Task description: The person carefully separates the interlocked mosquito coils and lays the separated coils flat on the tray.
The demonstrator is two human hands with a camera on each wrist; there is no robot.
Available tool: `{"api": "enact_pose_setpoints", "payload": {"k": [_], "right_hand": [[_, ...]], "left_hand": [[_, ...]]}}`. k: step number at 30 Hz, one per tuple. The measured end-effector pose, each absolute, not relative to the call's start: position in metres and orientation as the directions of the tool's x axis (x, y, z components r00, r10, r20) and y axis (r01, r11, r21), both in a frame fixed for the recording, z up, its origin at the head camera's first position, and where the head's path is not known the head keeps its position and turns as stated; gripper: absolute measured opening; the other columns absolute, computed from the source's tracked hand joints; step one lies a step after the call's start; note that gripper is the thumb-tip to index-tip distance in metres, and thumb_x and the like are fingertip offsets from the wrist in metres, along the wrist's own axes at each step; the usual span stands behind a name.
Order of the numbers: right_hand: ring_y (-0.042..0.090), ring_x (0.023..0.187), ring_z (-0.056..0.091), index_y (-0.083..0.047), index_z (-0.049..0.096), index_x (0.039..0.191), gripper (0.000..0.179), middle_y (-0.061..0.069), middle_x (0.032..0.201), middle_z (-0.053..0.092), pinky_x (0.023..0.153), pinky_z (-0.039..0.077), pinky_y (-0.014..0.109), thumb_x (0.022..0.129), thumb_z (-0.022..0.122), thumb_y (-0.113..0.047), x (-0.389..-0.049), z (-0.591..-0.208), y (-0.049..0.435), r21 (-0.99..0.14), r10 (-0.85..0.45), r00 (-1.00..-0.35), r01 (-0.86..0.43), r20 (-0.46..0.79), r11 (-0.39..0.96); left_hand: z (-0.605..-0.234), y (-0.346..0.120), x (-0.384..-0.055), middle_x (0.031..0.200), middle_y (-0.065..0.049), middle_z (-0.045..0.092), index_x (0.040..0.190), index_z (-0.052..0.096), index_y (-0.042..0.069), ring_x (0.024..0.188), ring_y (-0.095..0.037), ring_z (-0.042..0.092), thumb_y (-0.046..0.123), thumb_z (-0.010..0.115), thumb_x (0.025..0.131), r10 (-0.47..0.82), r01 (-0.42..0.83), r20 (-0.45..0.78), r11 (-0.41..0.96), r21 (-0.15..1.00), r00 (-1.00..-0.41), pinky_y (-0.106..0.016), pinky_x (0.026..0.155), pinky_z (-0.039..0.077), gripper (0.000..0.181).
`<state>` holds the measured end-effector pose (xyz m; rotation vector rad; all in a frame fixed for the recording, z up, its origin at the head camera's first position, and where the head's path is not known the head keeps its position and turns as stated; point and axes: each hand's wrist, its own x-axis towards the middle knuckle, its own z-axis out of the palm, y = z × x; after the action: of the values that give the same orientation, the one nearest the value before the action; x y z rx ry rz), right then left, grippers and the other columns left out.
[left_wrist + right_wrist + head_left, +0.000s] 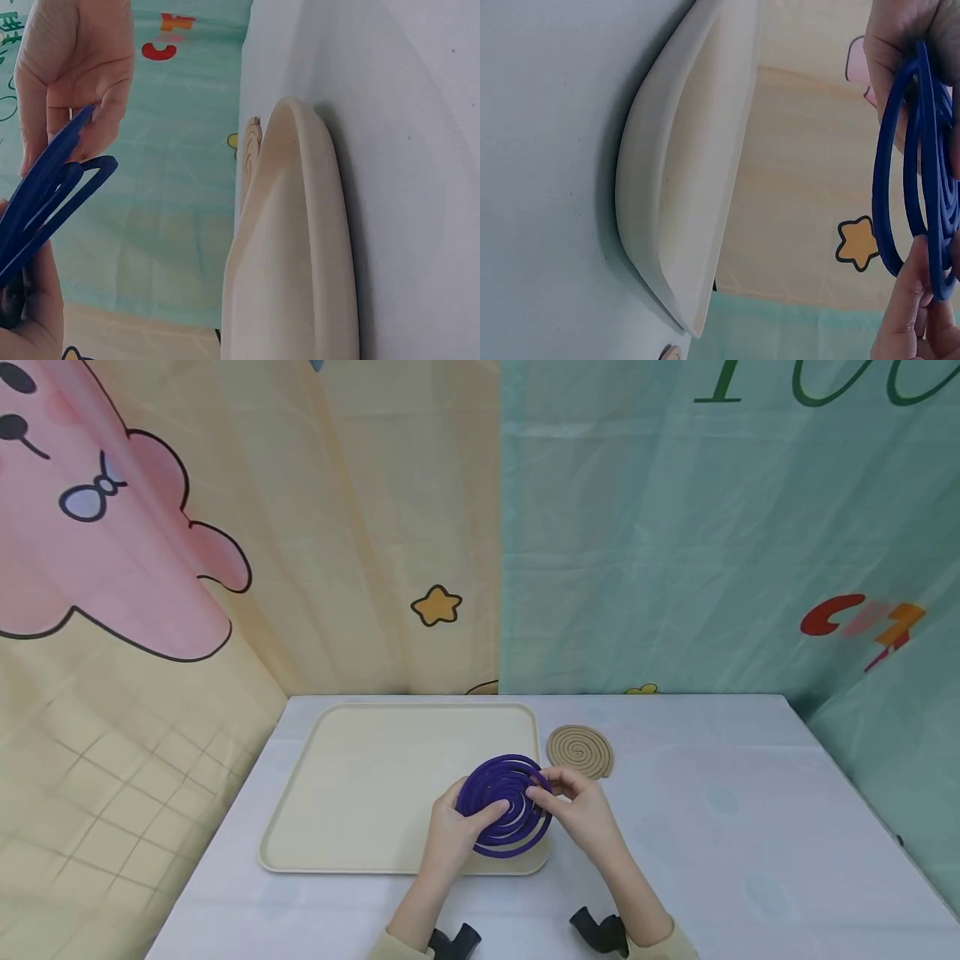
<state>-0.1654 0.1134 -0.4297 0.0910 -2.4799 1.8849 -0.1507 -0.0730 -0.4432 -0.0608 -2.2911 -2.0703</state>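
Observation:
A dark purple mosquito coil (504,843) is held up over the right part of a cream tray. Its rings stand partly apart, as the gaps in the right wrist view of the coil (889,172) show. My left hand (448,835) grips the coil's left side, thumb across the front. At the right edge, my right hand (585,814) pinches the outer ring between thumb and fingers. In the left wrist view the coil (45,195) is seen nearly edge-on, between both hands. Some of the left fingers are hidden behind it.
The cream tray (360,777) with a raised rim lies on the white-covered table (720,843). Just beyond its right side is a tan spiral coil (580,750), flat on the cloth. Printed curtains (390,527) hang behind the table and at its sides.

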Motion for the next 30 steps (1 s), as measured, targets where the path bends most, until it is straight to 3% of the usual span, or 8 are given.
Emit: {"api": "enact_pose_setpoints", "payload": {"k": [7,18,26,30], "right_hand": [[0.009,0.079,0.062,-0.005,0.068,0.096,0.018,0.003,0.087,0.068,0.067,0.052,0.019,0.084,0.077,-0.014,-0.1674,-0.4293,0.1178,-0.92,-0.15,-0.988,-0.087,0.031,0.381],[0.005,0.081,0.061,-0.014,0.07,0.092,0.017,-0.005,0.091,0.068,0.071,0.055,0.021,0.079,0.081,-0.012,-0.1609,-0.4267,0.118,-0.789,-0.236,-0.934,-0.354,0.269,0.502],[0.009,0.087,0.06,-0.009,0.072,0.096,0.016,0.001,0.093,0.069,0.072,0.054,0.019,0.082,0.079,-0.012,-0.1614,-0.4253,0.1141,-0.879,-0.084,-0.978,-0.21,0.193,0.427],[0.011,0.087,0.061,-0.006,0.071,0.096,0.018,0.004,0.092,0.069,0.069,0.053,0.019,0.082,0.079,-0.014,-0.1618,-0.4244,0.1098,-0.919,-0.046,-0.992,-0.125,0.116,0.374]], "left_hand": [[-0.4409,-0.0804,-0.1537,0.107,-0.014,0.074,0.11,0.071,0.004,0.101,-0.026,0.071,0.02,0.081,0.081,0.054,0.111,0.103,0.179,0.978,-0.993,-0.028,0.088,0.057,0.035],[-0.4372,-0.082,-0.1537,0.113,-0.017,0.072,0.118,0.068,0.003,0.101,-0.03,0.07,0.02,0.081,0.08,0.258,0.149,0.071,0.296,0.943,-0.964,-0.037,0.086,0.059,0.043],[-0.4384,-0.0823,-0.1548,0.121,-0.02,0.068,0.127,0.062,0.0,0.11,-0.031,0.067,0.014,0.076,0.084,0.214,-0.017,-0.037,0.096,0.995,-0.976,-0.038,0.095,0.055,0.048],[-0.4385,-0.081,-0.1549,0.12,-0.018,0.068,0.123,0.061,-0.004,0.11,-0.023,0.067,0.009,0.074,0.084,0.119,-0.052,-0.05,-0.01,0.999,-0.992,-0.031,0.097,0.053,0.043]]}}
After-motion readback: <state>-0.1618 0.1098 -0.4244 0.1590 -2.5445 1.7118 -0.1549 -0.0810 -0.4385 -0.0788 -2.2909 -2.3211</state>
